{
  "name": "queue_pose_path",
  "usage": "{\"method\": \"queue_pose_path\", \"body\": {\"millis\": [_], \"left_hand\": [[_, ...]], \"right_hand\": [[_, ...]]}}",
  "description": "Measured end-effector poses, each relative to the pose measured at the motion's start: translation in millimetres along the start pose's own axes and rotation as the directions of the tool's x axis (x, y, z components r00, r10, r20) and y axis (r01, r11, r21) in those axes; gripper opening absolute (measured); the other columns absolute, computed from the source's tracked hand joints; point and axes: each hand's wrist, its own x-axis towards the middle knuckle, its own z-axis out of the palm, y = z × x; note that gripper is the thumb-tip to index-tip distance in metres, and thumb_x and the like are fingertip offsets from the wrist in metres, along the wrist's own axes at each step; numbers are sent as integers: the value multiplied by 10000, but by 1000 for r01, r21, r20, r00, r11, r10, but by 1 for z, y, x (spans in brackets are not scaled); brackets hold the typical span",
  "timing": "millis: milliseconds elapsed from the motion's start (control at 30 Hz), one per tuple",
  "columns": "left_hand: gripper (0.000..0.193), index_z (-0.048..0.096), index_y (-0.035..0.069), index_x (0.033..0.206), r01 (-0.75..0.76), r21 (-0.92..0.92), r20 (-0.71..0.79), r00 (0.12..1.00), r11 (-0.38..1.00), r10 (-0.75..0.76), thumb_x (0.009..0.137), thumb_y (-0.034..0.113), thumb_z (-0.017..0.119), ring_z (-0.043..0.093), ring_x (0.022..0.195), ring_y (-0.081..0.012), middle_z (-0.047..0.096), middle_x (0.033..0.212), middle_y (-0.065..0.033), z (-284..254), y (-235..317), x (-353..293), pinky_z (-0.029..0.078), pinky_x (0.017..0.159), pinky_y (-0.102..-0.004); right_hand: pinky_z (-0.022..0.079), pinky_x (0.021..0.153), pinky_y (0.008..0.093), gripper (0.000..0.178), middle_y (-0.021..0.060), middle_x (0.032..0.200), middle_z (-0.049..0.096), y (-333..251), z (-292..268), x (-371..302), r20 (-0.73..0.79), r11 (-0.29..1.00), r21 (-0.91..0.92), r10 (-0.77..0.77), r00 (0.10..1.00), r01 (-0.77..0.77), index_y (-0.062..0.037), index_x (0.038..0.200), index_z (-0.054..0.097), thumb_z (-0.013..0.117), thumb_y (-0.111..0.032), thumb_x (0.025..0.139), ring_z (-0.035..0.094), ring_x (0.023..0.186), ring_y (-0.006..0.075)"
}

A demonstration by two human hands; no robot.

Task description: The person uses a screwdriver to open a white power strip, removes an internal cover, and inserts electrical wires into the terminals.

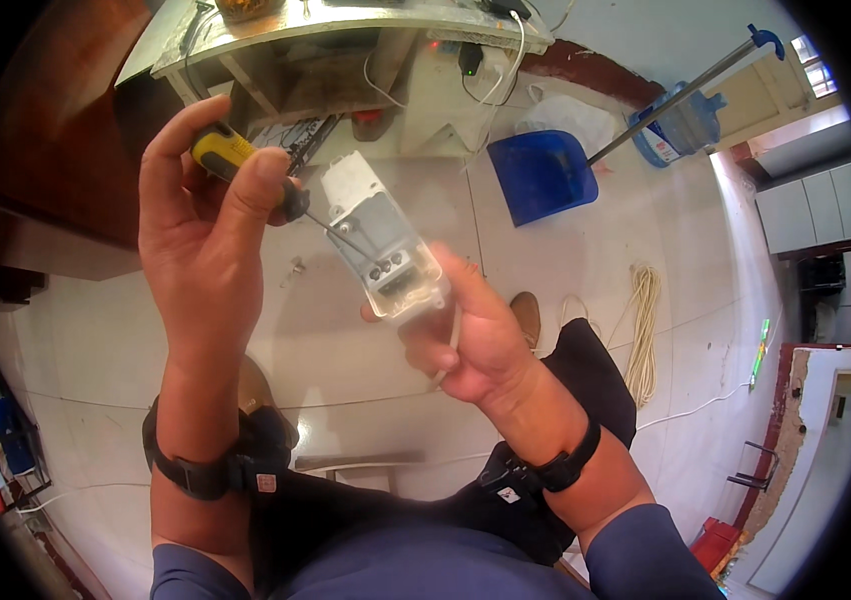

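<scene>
A screwdriver (222, 150) with a yellow and black handle is held in my left hand (200, 235), fingers wrapped about the handle. Its thin metal shaft slants down to the right into a small open white plastic electrical box (377, 210). Inside the box sits a terminal block (386, 266) with several dark screw holes; the tip is close to it, though contact is hard to make out. My right hand (490, 335) grips the lower end of the box from below and the right. A pale cable (456, 328) runs down past its fingers.
Ahead stands a worn table (335, 22) with plugs and cords beside it. A blue dustpan (542, 177) with a long handle lies right of centre, near a water jug (680, 125). Coiled cream cable (643, 335) rests on the tiled floor; a wooden cabinet (60, 150) is at left.
</scene>
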Motion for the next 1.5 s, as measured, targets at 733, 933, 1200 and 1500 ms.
{"method": "queue_pose_path", "body": {"millis": [733, 933, 1200, 1500], "left_hand": [[412, 510, 64, 1291, -24, 3, 3, 1000, 1000, 24, 929, 128, 695, 607, 785, -76, 615, 918, -27, -2, -4, 0, 478, 629, -194], [411, 512, 71, 1291, -19, -17, -16, 1000, 1000, 19, 930, 142, 696, 613, 789, -78, 610, 921, -24, -5, -3, -2, 481, 629, -192], [410, 509, 70, 1291, 12, -10, -28, 1000, 1000, -12, 932, 145, 694, 623, 790, -84, 608, 925, -27, -3, -5, -4, 487, 630, -194], [418, 514, 74, 1317, 7, 0, 15, 1000, 1000, -7, 949, 190, 674, 652, 822, -126, 583, 931, -18, -6, -7, -3, 503, 651, -225]], "right_hand": [[340, 382, 175, 488, 229, 1023, 666, -1, 0, 1, -7, 1000, 20, 5, 1000, -5, -108, 1318, 511, 432, -482, 1014, 476, 483, 78], [340, 380, 175, 488, 228, 1016, 668, -1, 4, 1, -21, 1000, -11, -6, 1000, 6, -107, 1316, 514, 433, -482, 1014, 466, 470, 76], [329, 376, 176, 484, 221, 1007, 669, -1, 3, 1, -14, 1000, -6, -16, 1000, 16, -97, 1295, 526, 439, -481, 1013, 445, 451, 72], [326, 374, 179, 476, 218, 993, 670, -2, 3, 1, -30, 1000, -7, -10, 999, 9, -93, 1277, 537, 447, -476, 1011, 435, 445, 72]]}}
